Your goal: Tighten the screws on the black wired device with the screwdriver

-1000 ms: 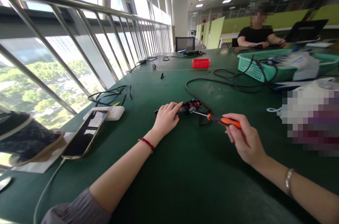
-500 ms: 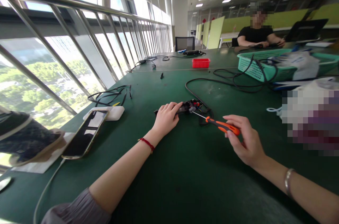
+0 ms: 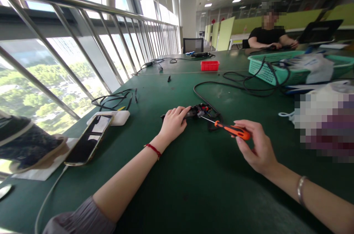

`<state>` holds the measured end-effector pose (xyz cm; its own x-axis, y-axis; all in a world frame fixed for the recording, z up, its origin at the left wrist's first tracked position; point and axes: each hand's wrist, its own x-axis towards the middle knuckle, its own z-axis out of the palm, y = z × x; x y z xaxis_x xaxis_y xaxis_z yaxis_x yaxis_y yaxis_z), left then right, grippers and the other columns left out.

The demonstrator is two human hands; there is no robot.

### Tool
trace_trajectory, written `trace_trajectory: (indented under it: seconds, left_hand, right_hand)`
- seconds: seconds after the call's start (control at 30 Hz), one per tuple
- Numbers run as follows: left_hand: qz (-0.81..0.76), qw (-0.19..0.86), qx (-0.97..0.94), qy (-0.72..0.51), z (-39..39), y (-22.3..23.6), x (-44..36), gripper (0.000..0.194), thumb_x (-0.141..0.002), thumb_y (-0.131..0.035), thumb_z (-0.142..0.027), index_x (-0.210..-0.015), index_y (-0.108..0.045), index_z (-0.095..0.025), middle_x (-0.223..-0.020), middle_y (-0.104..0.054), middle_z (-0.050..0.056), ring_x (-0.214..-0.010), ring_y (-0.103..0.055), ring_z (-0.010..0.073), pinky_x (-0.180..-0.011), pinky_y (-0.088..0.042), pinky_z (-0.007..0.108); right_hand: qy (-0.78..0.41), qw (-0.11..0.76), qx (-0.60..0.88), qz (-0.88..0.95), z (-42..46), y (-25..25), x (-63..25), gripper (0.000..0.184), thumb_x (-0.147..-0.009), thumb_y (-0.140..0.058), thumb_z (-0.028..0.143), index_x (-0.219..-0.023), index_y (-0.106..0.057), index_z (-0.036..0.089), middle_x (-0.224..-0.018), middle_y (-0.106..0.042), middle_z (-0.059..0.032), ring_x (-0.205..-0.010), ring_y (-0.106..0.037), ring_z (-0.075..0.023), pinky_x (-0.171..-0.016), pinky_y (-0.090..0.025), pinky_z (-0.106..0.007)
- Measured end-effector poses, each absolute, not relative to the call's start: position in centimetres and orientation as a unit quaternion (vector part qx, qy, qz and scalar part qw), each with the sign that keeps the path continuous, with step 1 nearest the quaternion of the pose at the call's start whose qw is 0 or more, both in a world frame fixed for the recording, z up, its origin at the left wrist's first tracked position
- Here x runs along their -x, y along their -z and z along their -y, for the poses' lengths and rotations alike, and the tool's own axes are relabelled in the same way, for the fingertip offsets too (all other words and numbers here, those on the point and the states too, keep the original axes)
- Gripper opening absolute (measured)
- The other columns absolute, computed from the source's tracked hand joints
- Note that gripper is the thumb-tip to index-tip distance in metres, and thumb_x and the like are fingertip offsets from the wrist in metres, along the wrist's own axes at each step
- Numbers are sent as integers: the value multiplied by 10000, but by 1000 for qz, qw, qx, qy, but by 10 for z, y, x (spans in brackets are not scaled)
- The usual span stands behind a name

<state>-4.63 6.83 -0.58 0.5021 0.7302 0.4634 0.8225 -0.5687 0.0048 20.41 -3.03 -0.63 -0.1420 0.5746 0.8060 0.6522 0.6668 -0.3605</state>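
Note:
An orange and black screwdriver (image 3: pixel 232 129) is held by its handle in my right hand (image 3: pixel 257 147), between the fingers and thumb. Its shaft points left, and the tip meets a black device (image 3: pixel 199 110) with bits of red and exposed inner parts. My left hand (image 3: pixel 174 123) lies over the device's left part, fingers wrapped on it, pressing it to the green table (image 3: pixel 177 189). A black cable (image 3: pixel 197 90) runs from beside the device toward the back right. The exact spot under the screwdriver tip is too small to make out.
Left on the table are a phone (image 3: pixel 89 142), a white box (image 3: pixel 121 118) and coiled black cables (image 3: pixel 113 99). A small red basket (image 3: pixel 209 66) stands further back. At right are a green basket (image 3: pixel 262 70) and a plastic bag (image 3: pixel 337 92). A person (image 3: pixel 268 35) sits across.
My right-hand fingers have shifted slightly on the screwdriver handle. The left hand and the device have stayed in place.

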Motion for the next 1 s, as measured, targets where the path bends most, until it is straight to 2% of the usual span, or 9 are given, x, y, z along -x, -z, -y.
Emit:
trace_trajectory:
  seconds: [0.17,0.23,0.37,0.47,0.63,0.7,0.77,0.9,1.0]
  left_hand:
    - [451,109,860,213,-69,7,47,501,-827,-460,-120,-1321,-458,-200,-1187,-583,62,-1026,-563,217,-923,-427,373]
    - [453,108,859,212,-69,6,46,507,-822,-464,-118,-1322,-457,-201,-1186,-585,61,-1031,-563,218,-928,-426,373]
    - [455,110,859,209,-68,5,46,504,-818,-467,-119,-1316,-464,-200,-1179,-589,58,-1029,-567,219,-924,-429,370]
    - [455,111,859,208,-68,5,46,502,-822,-462,-119,-1317,-462,-203,-1177,-589,58,-1027,-569,217,-923,-427,365]
    - [452,114,860,209,-68,6,46,500,-827,-460,-121,-1321,-456,-200,-1180,-585,60,-1026,-565,216,-924,-424,367]
    - [452,112,860,210,-69,6,46,502,-827,-461,-122,-1323,-454,-199,-1182,-584,61,-1031,-563,216,-924,-423,366]
    - [452,110,860,209,-69,6,46,500,-830,-458,-123,-1324,-453,-198,-1187,-582,63,-1036,-562,217,-922,-424,366]
    - [452,108,860,208,-68,5,46,494,-833,-457,-126,-1321,-454,-198,-1189,-582,65,-1030,-565,220,-920,-425,375]
    - [455,105,860,208,-67,4,45,477,-842,-466,-139,-1313,-458,-213,-1180,-585,64,-1033,-569,221,-920,-428,376]
  right_hand:
    - [-18,477,417,773,32,5,-204,183,-908,-429,210,-1077,-500,204,-604,-590,42,-468,-578,-103,-470,-462,-203]
    - [-10,484,422,766,31,6,-204,228,-902,-443,217,-1126,-486,194,-645,-609,27,-507,-606,-114,-495,-484,-215]
    - [48,510,417,751,29,7,-205,320,-853,-501,214,-1171,-474,192,-867,-655,-55,-693,-680,-171,-597,-550,-266]
    - [70,513,407,752,29,6,-204,313,-838,-514,221,-1150,-489,197,-905,-659,-69,-742,-688,-189,-633,-561,-283]
    - [-2,470,424,774,32,4,-203,181,-888,-466,211,-1063,-514,201,-635,-624,33,-485,-601,-107,-490,-485,-211]
    - [-18,463,428,776,33,4,-203,179,-902,-447,206,-1069,-510,197,-582,-596,52,-445,-573,-96,-468,-467,-203]
    - [-8,480,426,767,32,5,-203,225,-893,-465,207,-1115,-496,188,-641,-614,28,-506,-611,-112,-496,-491,-214]
    - [29,529,419,737,29,9,-204,372,-836,-544,213,-1197,-461,179,-941,-642,-82,-749,-683,-181,-653,-564,-293]
    - [27,523,419,742,30,8,-204,340,-834,-542,223,-1166,-481,185,-913,-654,-73,-714,-682,-182,-632,-561,-298]
